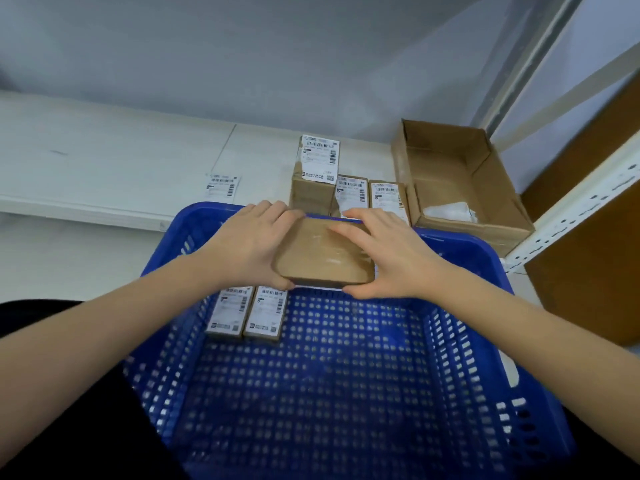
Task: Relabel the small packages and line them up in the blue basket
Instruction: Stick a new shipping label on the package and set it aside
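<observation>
A small brown package, taped and showing its plain side, is held above the far part of the blue basket. My left hand grips its left end, thumb on the near edge. My right hand grips its right end, with fingers spread over the top. Two labelled packages lie side by side on the basket floor at the far left, just below the held one. Three more labelled packages stand on the shelf beyond the basket. A loose label lies on the shelf to the left.
An open cardboard box with white backing paper inside sits on the shelf at the right. A white metal rack post runs along the right side. The shelf's front edge lies just behind the basket.
</observation>
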A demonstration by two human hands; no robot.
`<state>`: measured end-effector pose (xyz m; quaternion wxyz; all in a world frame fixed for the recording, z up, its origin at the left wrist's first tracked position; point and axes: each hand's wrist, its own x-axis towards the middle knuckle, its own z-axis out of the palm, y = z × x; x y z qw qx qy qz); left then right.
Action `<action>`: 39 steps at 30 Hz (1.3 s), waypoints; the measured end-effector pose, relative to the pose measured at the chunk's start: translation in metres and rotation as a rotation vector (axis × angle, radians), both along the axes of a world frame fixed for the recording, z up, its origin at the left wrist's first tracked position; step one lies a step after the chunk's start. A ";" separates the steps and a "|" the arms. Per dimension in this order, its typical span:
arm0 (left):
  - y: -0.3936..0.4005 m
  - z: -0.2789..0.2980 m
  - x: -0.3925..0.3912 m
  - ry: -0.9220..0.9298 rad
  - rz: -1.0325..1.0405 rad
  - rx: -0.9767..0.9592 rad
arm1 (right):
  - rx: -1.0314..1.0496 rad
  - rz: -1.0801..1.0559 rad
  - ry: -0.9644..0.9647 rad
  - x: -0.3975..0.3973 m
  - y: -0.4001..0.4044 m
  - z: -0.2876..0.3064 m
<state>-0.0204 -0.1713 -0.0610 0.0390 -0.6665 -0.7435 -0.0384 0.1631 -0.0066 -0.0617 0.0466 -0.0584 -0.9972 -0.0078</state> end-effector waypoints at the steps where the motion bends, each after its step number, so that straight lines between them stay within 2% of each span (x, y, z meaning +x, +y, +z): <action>1: -0.004 -0.001 -0.006 0.001 -0.019 0.005 | -0.003 0.003 -0.025 -0.006 -0.006 0.000; 6: -0.019 -0.006 -0.035 -0.006 -0.056 0.065 | 0.001 0.065 -0.119 -0.042 -0.032 -0.003; 11: -0.024 -0.005 -0.066 0.023 0.008 0.047 | 0.033 0.022 -0.031 -0.075 -0.046 -0.010; 19: -0.015 -0.013 -0.126 -0.184 0.316 -0.053 | 0.057 -0.228 0.034 -0.133 -0.060 -0.011; 27: 0.016 -0.033 -0.179 -0.316 0.657 0.111 | 0.066 -0.337 0.055 -0.208 -0.051 -0.004; 34: 0.014 -0.067 -0.227 -0.346 0.858 -0.137 | 0.131 -0.467 -0.001 -0.260 -0.033 -0.023; 39: 0.026 -0.087 -0.233 -0.420 0.918 -0.176 | 0.138 -0.481 -0.003 -0.287 -0.020 -0.032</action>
